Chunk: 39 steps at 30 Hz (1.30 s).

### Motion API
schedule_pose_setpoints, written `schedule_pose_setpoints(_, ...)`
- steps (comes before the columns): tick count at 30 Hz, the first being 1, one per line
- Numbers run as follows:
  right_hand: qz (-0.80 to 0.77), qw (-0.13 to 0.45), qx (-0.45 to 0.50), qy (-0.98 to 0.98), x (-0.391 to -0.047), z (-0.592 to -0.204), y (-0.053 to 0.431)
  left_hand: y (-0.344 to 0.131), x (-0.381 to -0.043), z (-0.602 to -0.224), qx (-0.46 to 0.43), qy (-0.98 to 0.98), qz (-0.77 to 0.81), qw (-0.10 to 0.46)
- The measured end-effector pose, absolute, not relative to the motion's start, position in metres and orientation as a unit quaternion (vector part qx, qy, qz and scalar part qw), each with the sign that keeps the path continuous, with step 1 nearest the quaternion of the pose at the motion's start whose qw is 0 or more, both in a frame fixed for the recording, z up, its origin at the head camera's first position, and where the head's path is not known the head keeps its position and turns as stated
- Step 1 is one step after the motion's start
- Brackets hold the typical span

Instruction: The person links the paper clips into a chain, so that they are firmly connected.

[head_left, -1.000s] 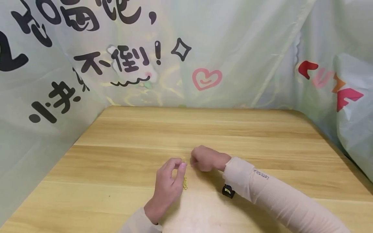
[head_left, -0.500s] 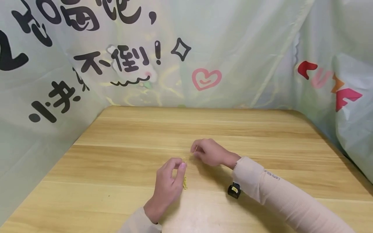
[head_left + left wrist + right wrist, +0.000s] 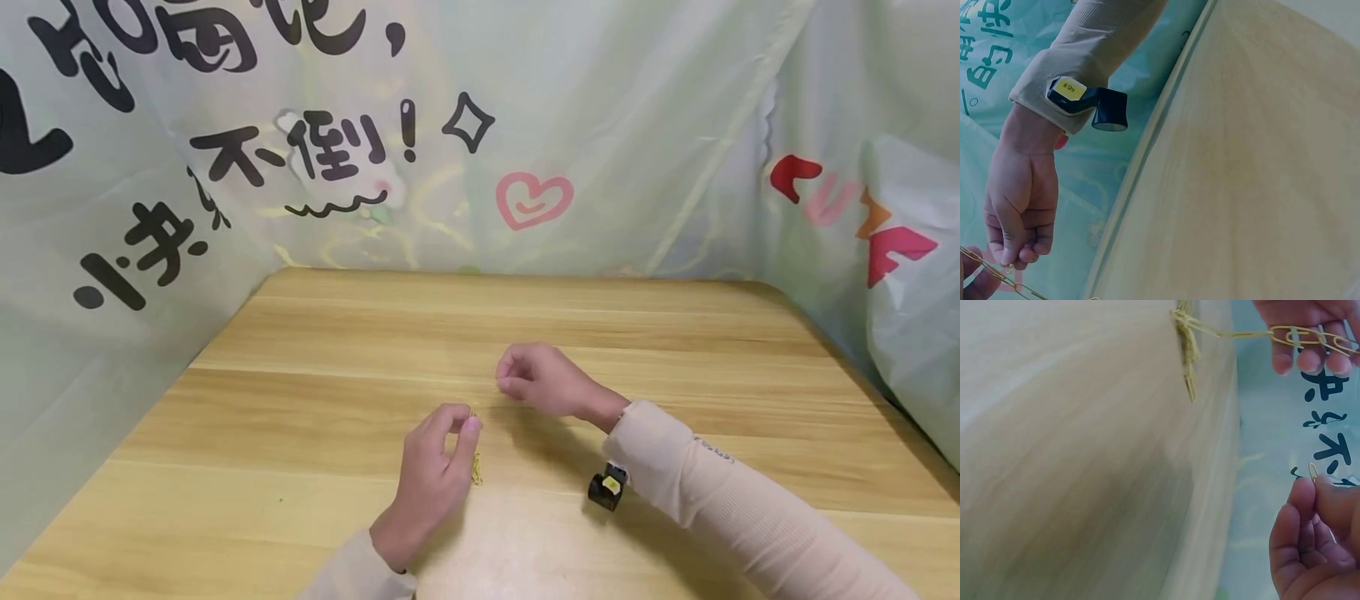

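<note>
A chain of linked gold paper clips [image 3: 1296, 336] runs from my left hand [image 3: 435, 471], whose thumb and fingers pinch it, down to the tabletop. More of the chain lies bunched on the wood [image 3: 477, 469] just beside that hand. Farther forward and to the right, my right hand [image 3: 547, 381] is raised above the table. Between its thumb and forefinger, in the right wrist view, it pinches a single gold paper clip [image 3: 1313, 472], apart from the chain. The left wrist view shows only part of the left hand at its lower left edge.
The wooden table [image 3: 300, 517] has printed cloth [image 3: 622, 150] hanging behind it and at both sides. A black wrist camera [image 3: 607, 490] hangs below the right sleeve. A tiny dark speck [image 3: 281, 500] marks the tabletop at left.
My right hand has risen and moved forward and slightly right, away from the left hand. The left hand and the bunched chain have stayed almost in place.
</note>
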State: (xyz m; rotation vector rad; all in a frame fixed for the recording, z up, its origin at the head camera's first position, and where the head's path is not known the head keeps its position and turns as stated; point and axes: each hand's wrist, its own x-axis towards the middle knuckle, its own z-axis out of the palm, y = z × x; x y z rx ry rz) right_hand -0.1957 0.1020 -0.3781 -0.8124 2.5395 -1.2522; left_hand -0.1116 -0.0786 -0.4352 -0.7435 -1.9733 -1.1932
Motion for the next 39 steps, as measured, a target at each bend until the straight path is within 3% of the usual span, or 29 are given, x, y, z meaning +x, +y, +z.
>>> schedule_pose_setpoints(6, -0.473, 0.130, -0.253, 0.834, -0.194, -0.376, 0.102, -0.078, -0.111, -0.435, -0.284, -0.766, -0.459, 0.350)
schedule_pose_setpoints(13, -0.480, 0.088, -0.253, 0.835, -0.192, -0.374, 0.102, -0.077, -0.111, -0.435, -0.278, -0.767, -0.461, 0.348)
schedule_pose_setpoints(39, -0.500, 0.085, -0.324, 0.799, -0.174, -0.365, 0.096, -0.077, -0.112, -0.436, -0.283, -0.762, -0.461, 0.357)
